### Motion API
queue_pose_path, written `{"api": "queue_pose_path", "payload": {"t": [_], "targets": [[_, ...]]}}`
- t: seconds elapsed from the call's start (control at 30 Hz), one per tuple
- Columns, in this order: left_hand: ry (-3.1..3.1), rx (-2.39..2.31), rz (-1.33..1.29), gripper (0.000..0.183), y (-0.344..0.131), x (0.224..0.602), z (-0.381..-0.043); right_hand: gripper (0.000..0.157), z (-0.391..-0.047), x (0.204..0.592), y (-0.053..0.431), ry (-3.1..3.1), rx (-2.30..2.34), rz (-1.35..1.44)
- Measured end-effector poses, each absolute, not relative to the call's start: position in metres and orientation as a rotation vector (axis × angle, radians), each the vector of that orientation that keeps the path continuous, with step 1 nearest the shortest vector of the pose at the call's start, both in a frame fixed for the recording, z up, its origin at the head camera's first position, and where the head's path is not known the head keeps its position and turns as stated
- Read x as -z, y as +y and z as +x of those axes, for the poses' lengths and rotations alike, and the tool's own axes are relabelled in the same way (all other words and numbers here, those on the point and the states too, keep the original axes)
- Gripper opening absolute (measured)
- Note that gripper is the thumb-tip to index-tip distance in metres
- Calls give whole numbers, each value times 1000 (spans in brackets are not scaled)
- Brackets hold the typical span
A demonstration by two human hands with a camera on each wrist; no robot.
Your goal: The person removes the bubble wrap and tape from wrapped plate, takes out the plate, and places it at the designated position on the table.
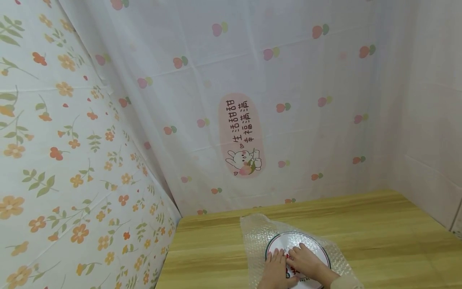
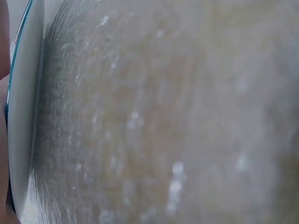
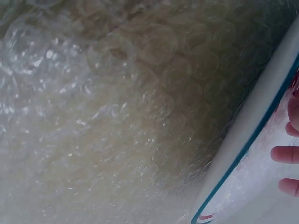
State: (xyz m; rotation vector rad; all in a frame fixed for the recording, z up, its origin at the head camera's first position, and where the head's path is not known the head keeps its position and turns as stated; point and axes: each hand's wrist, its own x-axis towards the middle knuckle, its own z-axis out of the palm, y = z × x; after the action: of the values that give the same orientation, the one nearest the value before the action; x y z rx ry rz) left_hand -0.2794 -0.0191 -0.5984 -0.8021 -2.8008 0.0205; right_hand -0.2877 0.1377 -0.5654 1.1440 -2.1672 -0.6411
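I'm resting left hand [image 1: 277, 269] and right hand [image 1: 306, 261] on the plate [image 1: 285, 240]
Both are lying relaxed, gripping nothing, likely steadying it over cushioning wrap [image 1: 255, 235]

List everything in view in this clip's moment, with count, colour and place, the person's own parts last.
Round plate: 1, white with dark green rim and red print, on the bubble wrap
Bubble wrap: 1 sheet, clear, on the table
Table: 1, yellow-brown wood grain, below
Floral curtain: 1, white with orange flowers and green leaves, left side
Back curtain: 1, whitish with small fruit prints, behind the table
Rabbit print: 1, pink oval with dark lettering, on the back curtain
Right-side covering: whitish, right side
Sleeve: 1, cream, right arm
Left hand: 1, bare, over the plate
Right hand: 1, bare, over the plate
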Motion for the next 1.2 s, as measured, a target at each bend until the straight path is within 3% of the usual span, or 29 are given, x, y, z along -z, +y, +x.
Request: {"api": "queue_pose_path", "payload": {"t": [0.27, 0.53, 1.2], "targets": [[-2799, -48, -792, 75, -21, 599, -279, 27, -289, 567, 138, -2220, 688, 1080], [-2821, -60, -790, 75, -20, 601, -281, 17, -289, 563, 134, -2250, 753, 976], [-2874, -3, -794, 76, -19, 599, -282, 16, -291, 565, 126, -2392, 744, 916]]}}
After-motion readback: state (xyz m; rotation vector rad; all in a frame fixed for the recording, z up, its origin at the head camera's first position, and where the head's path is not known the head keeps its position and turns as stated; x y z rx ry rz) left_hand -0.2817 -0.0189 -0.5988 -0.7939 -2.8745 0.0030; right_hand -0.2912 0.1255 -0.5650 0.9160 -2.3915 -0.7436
